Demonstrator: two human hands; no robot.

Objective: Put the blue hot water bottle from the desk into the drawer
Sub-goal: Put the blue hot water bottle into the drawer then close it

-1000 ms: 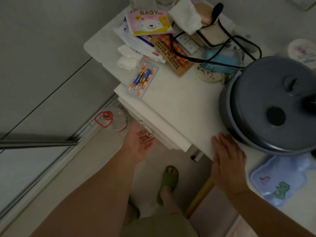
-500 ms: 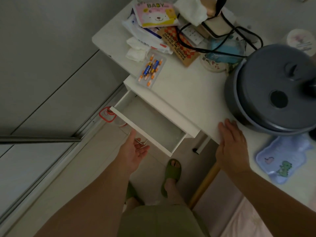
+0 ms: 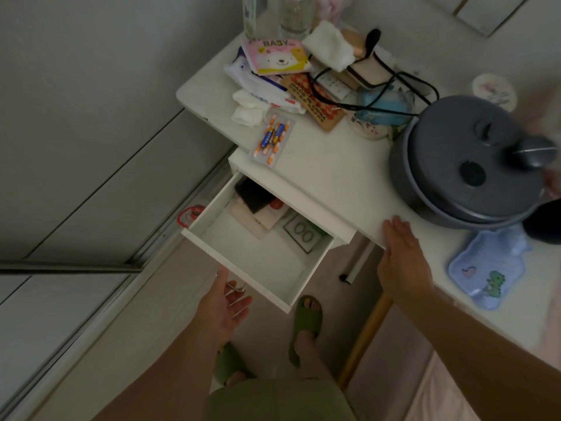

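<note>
Drawer pulled well out below the bench edge, front half bare, a few flat things at the back. Left hand just under the drawer front at the metal handle, palm up, grip loose and wide, fingers around nothing. Right hand flat on the near bench edge, fingers spread, grip empty.

Blue hot water bottle flat on the bench at the right, near its front edge, just beside the grey round appliance and to the right of the right hand. Apart from that hand, but near; well apart from the left hand, with the drawer between. Long axis running from far-right, where the neck seems to sit, to near-left.

Likely next: a short reach rightward with the right hand, then a carry leftward past the bench edge and down into the bare front of the drawer. Right hand plainly the nearer one.
</note>
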